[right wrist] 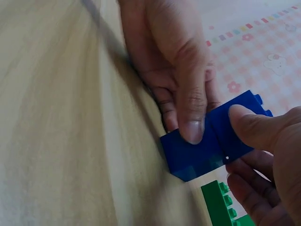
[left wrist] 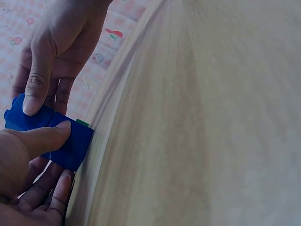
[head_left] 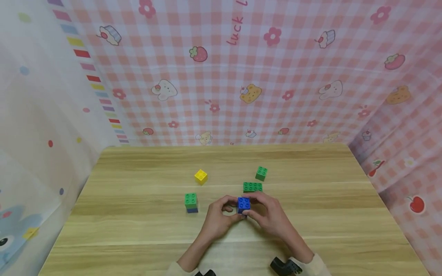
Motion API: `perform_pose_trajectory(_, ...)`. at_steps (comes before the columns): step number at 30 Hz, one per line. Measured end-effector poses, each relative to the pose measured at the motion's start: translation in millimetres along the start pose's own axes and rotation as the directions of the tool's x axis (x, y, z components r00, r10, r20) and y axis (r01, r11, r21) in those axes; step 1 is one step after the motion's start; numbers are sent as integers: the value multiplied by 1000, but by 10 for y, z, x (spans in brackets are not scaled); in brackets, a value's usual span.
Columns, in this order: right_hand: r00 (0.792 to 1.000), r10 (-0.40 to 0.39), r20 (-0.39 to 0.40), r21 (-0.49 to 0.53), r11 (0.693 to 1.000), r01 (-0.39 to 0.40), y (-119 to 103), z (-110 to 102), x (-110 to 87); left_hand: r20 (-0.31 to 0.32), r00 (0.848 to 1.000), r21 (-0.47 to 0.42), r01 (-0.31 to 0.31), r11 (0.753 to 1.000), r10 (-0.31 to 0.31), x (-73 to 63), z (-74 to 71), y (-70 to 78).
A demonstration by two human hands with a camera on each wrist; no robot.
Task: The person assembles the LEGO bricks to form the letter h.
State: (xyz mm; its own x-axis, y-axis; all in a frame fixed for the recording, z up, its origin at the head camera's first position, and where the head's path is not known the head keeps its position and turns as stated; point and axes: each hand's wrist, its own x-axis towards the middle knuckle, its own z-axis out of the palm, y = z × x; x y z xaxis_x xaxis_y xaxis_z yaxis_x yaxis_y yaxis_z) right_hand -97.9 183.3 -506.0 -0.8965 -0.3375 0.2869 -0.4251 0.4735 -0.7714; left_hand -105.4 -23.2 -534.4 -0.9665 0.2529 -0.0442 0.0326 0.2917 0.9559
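Two blue toy bricks sit one on top of the other between the hands, just over the wooden table. My left hand (head_left: 219, 219) pinches the lower blue brick (left wrist: 75, 148), thumb on its near side and fingers behind. The upper blue brick (head_left: 243, 203), studs facing up, is gripped by my right hand (head_left: 271, 214) between thumb and fingers. In the right wrist view a thin seam runs between the two bricks. Right behind the hands lies a long green brick (head_left: 253, 187). To the left stands a green brick (head_left: 191, 200) on top of a blue one (head_left: 192, 210).
A yellow brick (head_left: 201, 176) lies at the back left of the wooden table (head_left: 138, 226), and a small green brick (head_left: 261, 173) at the back right. Pink checked cloth (head_left: 221, 76) hangs along the far edge, with more cloth at both sides.
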Motion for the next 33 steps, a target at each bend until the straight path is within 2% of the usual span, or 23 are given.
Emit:
perform_pose_trajectory(4, 999, -32, -14, -58, 998, 31, -12, 5, -5, 0, 1000, 0, -2, 1000, 2, 0, -2, -3)
perform_pose_trajectory(19, 993, -100, -57, -124, 988, 93, 18, 63, -32, -14, 1000, 4, 0, 1000, 0, 2, 13, -23)
perform_pose_trajectory(26, 997, -66, -44, -127, 990, 59, 1, 57, -41, -5, 1000, -19, 8, 1000, -8, -6, 19, -15)
perform_pose_trajectory(33, 996, -63, -69, -100, 993, 56, 36, 83, -24, -14, 1000, -13, 24, 1000, -24, -4, -2, -16)
